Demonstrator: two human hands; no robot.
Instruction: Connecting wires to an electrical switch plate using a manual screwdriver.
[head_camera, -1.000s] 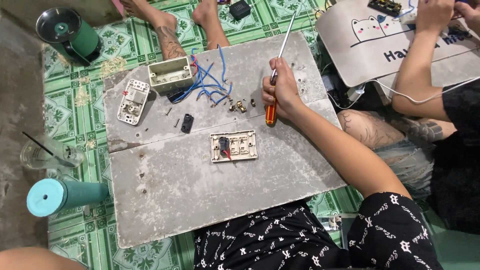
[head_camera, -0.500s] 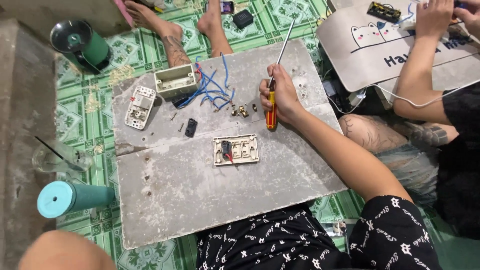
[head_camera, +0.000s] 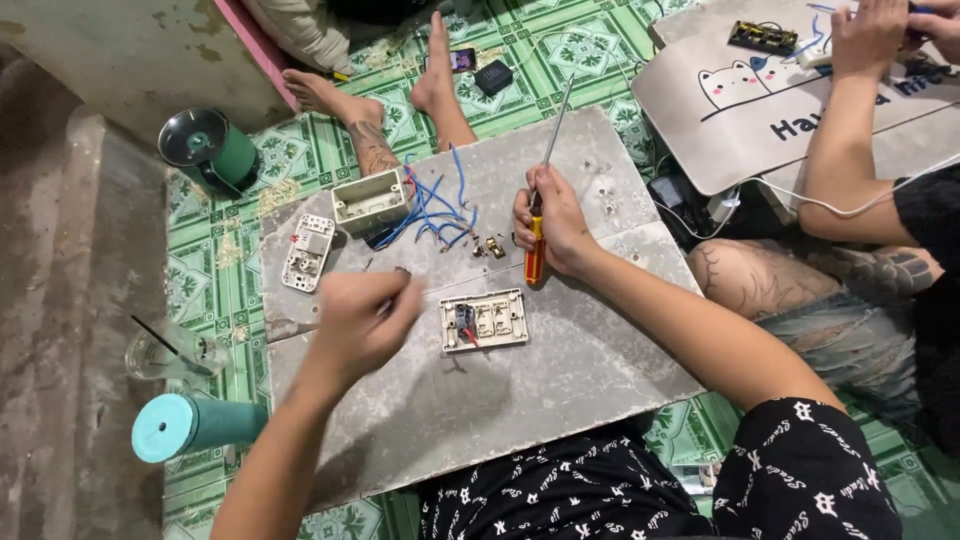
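On one grey slab: two switch plates, right hand gripping one screwdriver, left hand loosely curled.

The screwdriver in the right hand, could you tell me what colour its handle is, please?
The screwdriver handle is red with a yellow band, seen in the head view.

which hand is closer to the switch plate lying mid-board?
Left. The left hand hovers just left of the switch plate; the right hand, gripping the screwdriver, sits above it, slightly farther.
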